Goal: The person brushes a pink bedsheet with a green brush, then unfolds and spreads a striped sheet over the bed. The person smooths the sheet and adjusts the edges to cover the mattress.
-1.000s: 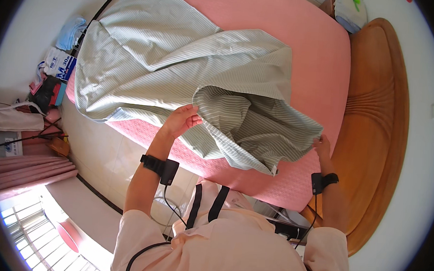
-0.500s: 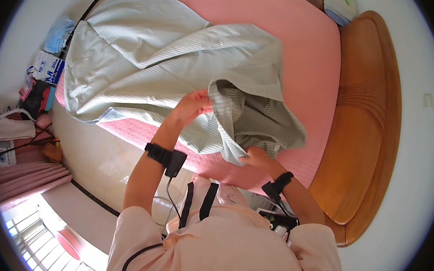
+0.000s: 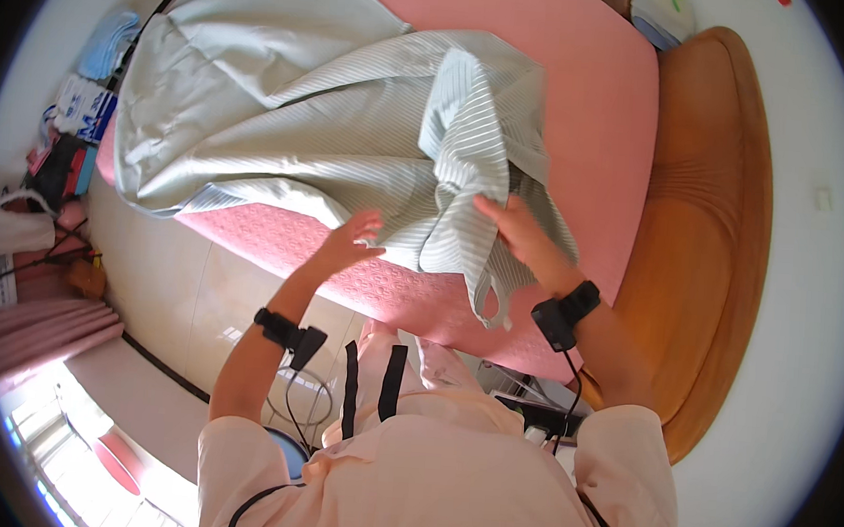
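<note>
A pale green striped sheet (image 3: 304, 131) is lying rumpled across a pink bed (image 3: 587, 100), spreading from the far left corner toward the near edge, its long axis running left to right. A folded-up ridge of the cloth (image 3: 462, 160) is standing up near the middle and trailing down toward the near edge, where a small loop of fabric is hanging over the side. The right hand (image 3: 516, 226) is pressing against this ridge from its right side, fingers extended rather than clenched; whether the thumb is pinching cloth behind is hidden, so its grip cannot be told. The left hand (image 3: 351, 245) is hovering open, fingers spread wide, just at the near hem of the sheet, holding nothing. The raised ridge is lying between the two hands, with the right hand touching it and the left a little apart. Both wrists are wearing black bands with cables. To the right, a wooden headboard (image 3: 714, 233) is curving around the bed. To the left, a tiled floor (image 3: 170, 277), a pink curtain (image 3: 41, 322) and scattered boxes and bags (image 3: 72, 136) are showing.
</note>
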### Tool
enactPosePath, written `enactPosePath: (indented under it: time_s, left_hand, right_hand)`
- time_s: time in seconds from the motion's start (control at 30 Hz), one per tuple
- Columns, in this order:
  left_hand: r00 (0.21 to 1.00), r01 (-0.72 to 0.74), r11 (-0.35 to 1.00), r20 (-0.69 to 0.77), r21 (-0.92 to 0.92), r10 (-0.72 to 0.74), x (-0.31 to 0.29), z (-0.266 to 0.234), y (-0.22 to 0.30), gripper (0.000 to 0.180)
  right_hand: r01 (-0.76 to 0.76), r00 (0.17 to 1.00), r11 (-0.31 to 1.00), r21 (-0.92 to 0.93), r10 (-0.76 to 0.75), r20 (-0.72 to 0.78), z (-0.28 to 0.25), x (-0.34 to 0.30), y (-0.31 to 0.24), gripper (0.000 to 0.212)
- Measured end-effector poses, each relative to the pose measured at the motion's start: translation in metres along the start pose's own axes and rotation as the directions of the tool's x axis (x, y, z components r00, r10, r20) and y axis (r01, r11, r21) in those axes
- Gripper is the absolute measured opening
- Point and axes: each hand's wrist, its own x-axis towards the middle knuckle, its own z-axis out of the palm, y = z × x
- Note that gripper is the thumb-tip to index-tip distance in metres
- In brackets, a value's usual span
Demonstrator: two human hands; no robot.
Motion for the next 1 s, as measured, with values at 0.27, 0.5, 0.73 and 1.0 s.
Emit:
enactPosePath:
  time_s: [0.27,0.5,0.73,1.0]
  left_hand:
    - [0.944,-0.235,0.947,-0.18,0.217,0.276,-0.041,0.095,0.005,0.121]
    - [0.707,-0.135,0.918,-0.613,0.373,0.353,-0.034,0.106,0.048,0.051]
    - [0.712,-0.011,0.844,-0.589,0.536,0.383,-0.032,0.098,0.067,0.102]
    - [0.515,-0.196,0.705,-0.54,0.682,0.666,-0.045,0.051,0.105,0.045]
  right_hand:
    - [0.18,0.961,0.931,0.317,-0.235,0.143,0.049,-0.013,-0.069,0.027]
    - [0.298,0.938,0.882,0.365,-0.342,0.06,0.028,-0.076,-0.115,0.024]
    - [0.441,0.89,0.752,0.491,-0.439,-0.127,-0.053,-0.14,-0.159,0.024]
    - [0.541,0.813,0.727,0.422,-0.581,-0.041,-0.1,-0.228,-0.196,0.024]
